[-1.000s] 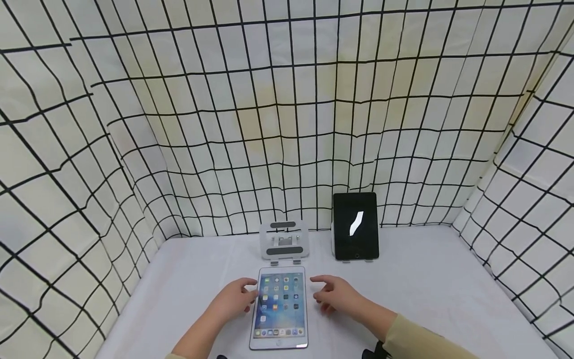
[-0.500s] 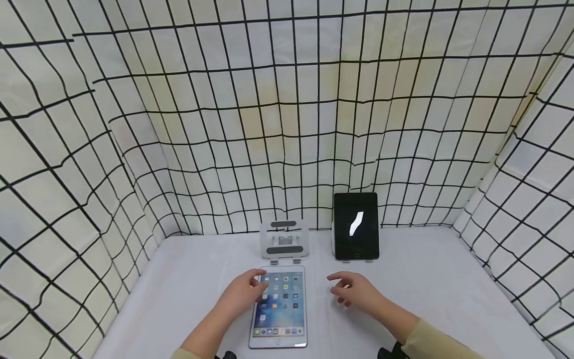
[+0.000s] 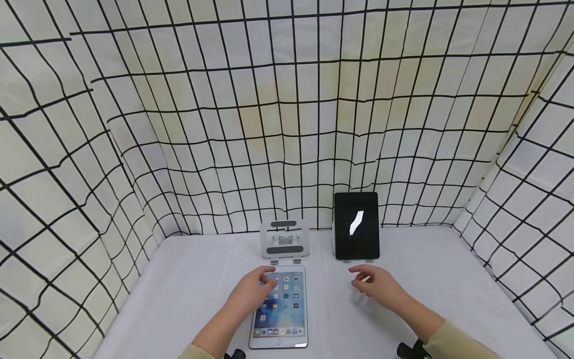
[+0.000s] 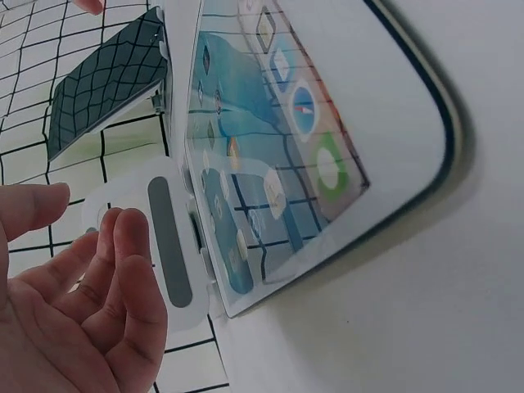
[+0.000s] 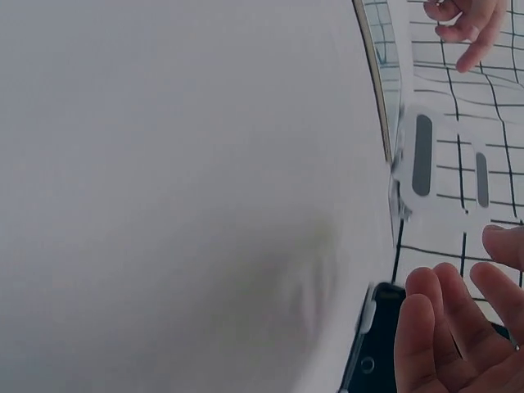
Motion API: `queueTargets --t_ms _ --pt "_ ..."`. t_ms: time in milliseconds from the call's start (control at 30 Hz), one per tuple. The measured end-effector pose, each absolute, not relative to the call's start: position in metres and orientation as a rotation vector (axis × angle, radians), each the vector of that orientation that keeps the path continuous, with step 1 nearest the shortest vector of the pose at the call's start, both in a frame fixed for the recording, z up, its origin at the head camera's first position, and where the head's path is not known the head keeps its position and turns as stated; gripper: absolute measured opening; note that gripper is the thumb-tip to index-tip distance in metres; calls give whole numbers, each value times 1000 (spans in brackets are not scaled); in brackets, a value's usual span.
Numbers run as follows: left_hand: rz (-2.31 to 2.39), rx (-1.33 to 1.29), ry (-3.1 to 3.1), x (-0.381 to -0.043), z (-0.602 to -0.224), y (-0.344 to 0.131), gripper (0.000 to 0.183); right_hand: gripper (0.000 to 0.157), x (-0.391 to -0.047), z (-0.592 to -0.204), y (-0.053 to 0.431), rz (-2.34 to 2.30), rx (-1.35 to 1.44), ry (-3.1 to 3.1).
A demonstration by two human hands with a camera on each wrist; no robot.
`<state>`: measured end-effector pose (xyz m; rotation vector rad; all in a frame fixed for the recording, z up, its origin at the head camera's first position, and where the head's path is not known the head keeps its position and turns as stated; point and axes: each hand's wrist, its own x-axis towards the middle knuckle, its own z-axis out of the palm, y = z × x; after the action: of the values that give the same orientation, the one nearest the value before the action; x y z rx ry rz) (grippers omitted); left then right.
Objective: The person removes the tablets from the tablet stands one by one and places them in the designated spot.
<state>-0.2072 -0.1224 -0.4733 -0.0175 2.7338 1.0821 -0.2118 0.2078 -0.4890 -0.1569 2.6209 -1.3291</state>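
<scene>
A white tablet (image 3: 282,319), its screen lit with app icons, lies flat on the white-covered table (image 3: 179,279). Over its upper left part hovers my left hand (image 3: 251,290), fingers relaxed and holding nothing; the left wrist view shows the palm side of this hand (image 4: 106,303) apart from the glass. My right hand (image 3: 380,286) hangs above the table, to the right of the white tablet and in front of a black tablet (image 3: 357,227). Nothing is between its loosely bent fingers, as the right wrist view of that hand (image 5: 463,336) confirms.
Behind the white tablet stands a clear tablet stand (image 3: 284,241) with grey pads. The dark-screened black tablet leans upright on a similar support at its right. Black-gridded white cloth walls (image 3: 287,124) enclose the back and both sides.
My left hand has moved up and rightward from the tablet's left edge to over its screen. My right hand has drawn away rightward. Both tablets and the stand have stayed put.
</scene>
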Motion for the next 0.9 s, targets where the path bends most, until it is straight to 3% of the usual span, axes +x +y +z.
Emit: queueTargets --t_ms 900 --pt "1159 78 2744 -220 -471 -97 40 46 -220 -477 260 -1122 -94 2871"
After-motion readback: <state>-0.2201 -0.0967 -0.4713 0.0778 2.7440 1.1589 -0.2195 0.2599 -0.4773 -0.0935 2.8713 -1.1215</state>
